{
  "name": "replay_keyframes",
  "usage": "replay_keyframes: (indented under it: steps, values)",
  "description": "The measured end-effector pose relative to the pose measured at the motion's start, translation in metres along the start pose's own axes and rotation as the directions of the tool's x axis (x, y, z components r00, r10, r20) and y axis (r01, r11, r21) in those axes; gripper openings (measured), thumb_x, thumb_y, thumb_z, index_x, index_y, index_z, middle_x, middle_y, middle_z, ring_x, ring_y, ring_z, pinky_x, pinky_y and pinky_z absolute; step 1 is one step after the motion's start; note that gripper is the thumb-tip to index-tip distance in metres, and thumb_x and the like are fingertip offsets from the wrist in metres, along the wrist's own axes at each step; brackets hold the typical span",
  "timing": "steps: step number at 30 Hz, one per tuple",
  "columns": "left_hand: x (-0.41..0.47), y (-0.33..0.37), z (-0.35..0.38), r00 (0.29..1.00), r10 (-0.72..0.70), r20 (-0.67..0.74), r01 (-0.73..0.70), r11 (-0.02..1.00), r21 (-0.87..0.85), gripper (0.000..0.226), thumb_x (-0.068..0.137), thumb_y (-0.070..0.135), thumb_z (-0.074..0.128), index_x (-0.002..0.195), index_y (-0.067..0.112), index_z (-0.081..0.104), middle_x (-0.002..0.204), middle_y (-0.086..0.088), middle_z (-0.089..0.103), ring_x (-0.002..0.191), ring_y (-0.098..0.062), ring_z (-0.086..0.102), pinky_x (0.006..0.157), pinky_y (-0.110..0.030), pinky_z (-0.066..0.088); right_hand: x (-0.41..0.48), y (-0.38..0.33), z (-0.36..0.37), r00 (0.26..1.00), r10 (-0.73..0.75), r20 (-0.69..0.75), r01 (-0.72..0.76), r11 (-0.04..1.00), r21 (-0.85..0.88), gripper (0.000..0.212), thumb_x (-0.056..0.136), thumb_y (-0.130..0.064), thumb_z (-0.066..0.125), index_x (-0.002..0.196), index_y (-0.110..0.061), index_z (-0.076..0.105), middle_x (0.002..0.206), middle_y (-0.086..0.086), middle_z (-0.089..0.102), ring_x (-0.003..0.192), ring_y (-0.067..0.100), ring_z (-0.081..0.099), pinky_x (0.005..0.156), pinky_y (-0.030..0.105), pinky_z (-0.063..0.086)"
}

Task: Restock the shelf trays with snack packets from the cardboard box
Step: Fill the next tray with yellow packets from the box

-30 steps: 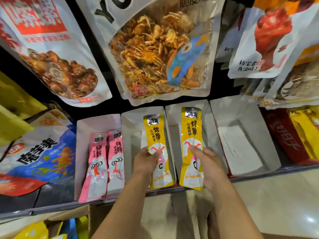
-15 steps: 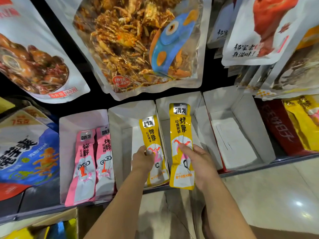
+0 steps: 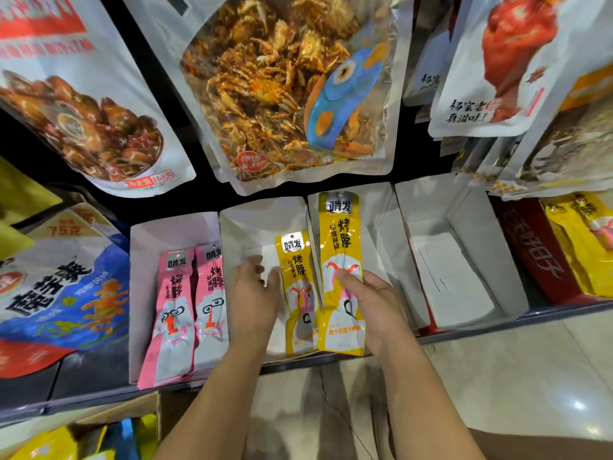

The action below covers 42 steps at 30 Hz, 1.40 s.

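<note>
Several white shelf trays stand in a row. The left tray (image 3: 139, 260) holds two pink packets (image 3: 185, 313). In the second tray (image 3: 238, 227) a yellow packet (image 3: 297, 293) leans against the right wall. My left hand (image 3: 253, 293) is inside that tray just left of the packet, fingers apart, holding nothing. My right hand (image 3: 368, 303) grips a second yellow packet (image 3: 340, 247) upright over the third tray (image 3: 374, 210). The fourth tray (image 3: 464, 210) has only a white liner. The cardboard box (image 3: 99, 416) is at the bottom left with bright packets inside.
Big snack bags (image 3: 285, 88) hang above the trays. A blue bag (image 3: 63, 293) lies to the left, and a red box (image 3: 537, 254) with yellow packets sits to the right. Pale floor tiles (image 3: 514, 376) lie below the shelf edge.
My left hand has let go of the yellow packet, which now rests in the second tray. The right hand still holds its packet at the third tray. The view shifted slightly.
</note>
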<state>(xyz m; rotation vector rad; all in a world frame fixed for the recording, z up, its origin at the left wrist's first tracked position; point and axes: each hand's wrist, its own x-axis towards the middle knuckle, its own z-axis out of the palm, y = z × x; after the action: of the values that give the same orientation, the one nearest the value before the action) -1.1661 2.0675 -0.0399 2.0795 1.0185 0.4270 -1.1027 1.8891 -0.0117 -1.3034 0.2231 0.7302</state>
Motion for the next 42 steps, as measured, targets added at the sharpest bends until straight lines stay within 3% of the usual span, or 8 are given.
replay_keyframes:
  steps: [5, 10, 19, 26, 29, 31, 37, 42]
  values:
    - [0.01, 0.001, -0.048, 0.969, -0.015, -0.246, 0.042, 0.994, 0.104, 0.043, 0.096, 0.021, 0.059, 0.135, 0.006, 0.051, 0.12, -0.02, 0.05, 0.11, -0.035, 0.047, 0.088, -0.036, 0.036, -0.001, 0.009, 0.024, 0.998, -0.008, 0.066, 0.008, 1.0, 0.003, 0.026, 0.085, -0.036, 0.08, 0.106, -0.023, 0.078, 0.1, 0.008, 0.079, 0.093, 0.03, 0.076, 0.091, 0.057, 0.057]
    - [0.014, -0.037, -0.058, 0.98, -0.164, 0.108, 0.146, 0.976, 0.162, 0.037, 0.104, 0.024, 0.044, 0.135, 0.009, 0.058, 0.117, -0.02, 0.068, 0.105, -0.037, 0.065, 0.084, -0.036, 0.047, 0.0, 0.022, 0.052, 0.994, 0.002, 0.111, 0.002, 0.999, -0.035, 0.025, 0.085, -0.036, 0.079, 0.107, -0.024, 0.078, 0.101, 0.007, 0.079, 0.096, 0.03, 0.075, 0.089, 0.057, 0.058]
    - [0.025, -0.051, -0.069, 0.938, -0.266, 0.22, 0.261, 0.964, 0.053, 0.04, 0.101, 0.027, 0.055, 0.139, 0.014, 0.057, 0.137, -0.009, 0.061, 0.127, -0.026, 0.057, 0.105, -0.03, 0.042, 0.011, 0.048, 0.094, 0.994, -0.025, 0.102, 0.045, 0.979, -0.198, 0.017, 0.084, -0.037, 0.078, 0.1, -0.03, 0.079, 0.101, -0.003, 0.078, 0.094, 0.021, 0.075, 0.088, 0.052, 0.06]
    - [0.025, -0.054, -0.072, 0.936, -0.249, 0.249, 0.248, 0.968, 0.035, 0.04, 0.101, 0.028, 0.055, 0.138, 0.013, 0.058, 0.14, -0.005, 0.059, 0.131, -0.02, 0.053, 0.099, -0.018, 0.034, 0.029, 0.07, 0.108, 0.997, -0.049, 0.055, 0.064, 0.947, -0.316, 0.032, 0.075, -0.05, 0.077, 0.096, -0.025, 0.077, 0.094, -0.003, 0.077, 0.097, 0.027, 0.072, 0.089, 0.049, 0.059]
    - [0.026, -0.056, -0.071, 0.938, -0.241, 0.251, 0.24, 0.97, 0.036, 0.039, 0.101, 0.032, 0.055, 0.137, 0.018, 0.059, 0.139, -0.002, 0.06, 0.13, -0.019, 0.054, 0.095, -0.015, 0.034, 0.04, 0.08, 0.114, 0.998, -0.052, 0.028, 0.059, 0.94, -0.337, 0.023, 0.084, -0.04, 0.077, 0.094, -0.019, 0.076, 0.087, -0.002, 0.075, 0.083, 0.021, 0.07, 0.075, 0.027, 0.058]
    - [0.027, -0.056, -0.07, 0.939, -0.239, 0.247, 0.236, 0.971, 0.04, 0.04, 0.101, 0.033, 0.055, 0.137, 0.019, 0.059, 0.139, -0.001, 0.06, 0.13, -0.018, 0.054, 0.094, -0.014, 0.033, 0.046, 0.088, 0.119, 0.998, -0.064, -0.006, 0.056, 0.914, -0.401, 0.023, 0.088, -0.036, 0.075, 0.092, -0.012, 0.075, 0.079, 0.006, 0.07, 0.07, 0.017, 0.06, 0.06, 0.021, 0.05]
    - [0.027, -0.057, -0.069, 0.932, -0.258, 0.256, 0.267, 0.964, -0.001, 0.041, 0.1, 0.033, 0.056, 0.138, 0.017, 0.058, 0.141, -0.001, 0.058, 0.132, -0.018, 0.052, 0.102, -0.02, 0.036, 0.062, 0.108, 0.129, 0.991, -0.1, -0.084, 0.038, 0.834, -0.55, 0.018, 0.087, -0.035, 0.076, 0.091, -0.018, 0.073, 0.079, -0.006, 0.073, 0.076, 0.014, 0.07, 0.071, 0.035, 0.059]
    - [0.028, -0.059, -0.067, 0.921, -0.293, 0.256, 0.308, 0.951, -0.021, 0.039, 0.1, 0.033, 0.056, 0.138, 0.022, 0.058, 0.138, -0.001, 0.06, 0.128, -0.02, 0.054, 0.097, -0.021, 0.038, 0.069, 0.111, 0.132, 0.983, -0.165, -0.084, 0.029, 0.587, -0.809, 0.025, 0.092, -0.036, 0.069, 0.106, -0.016, 0.065, 0.096, 0.007, 0.072, 0.093, 0.027, 0.068, 0.072, 0.034, 0.054]
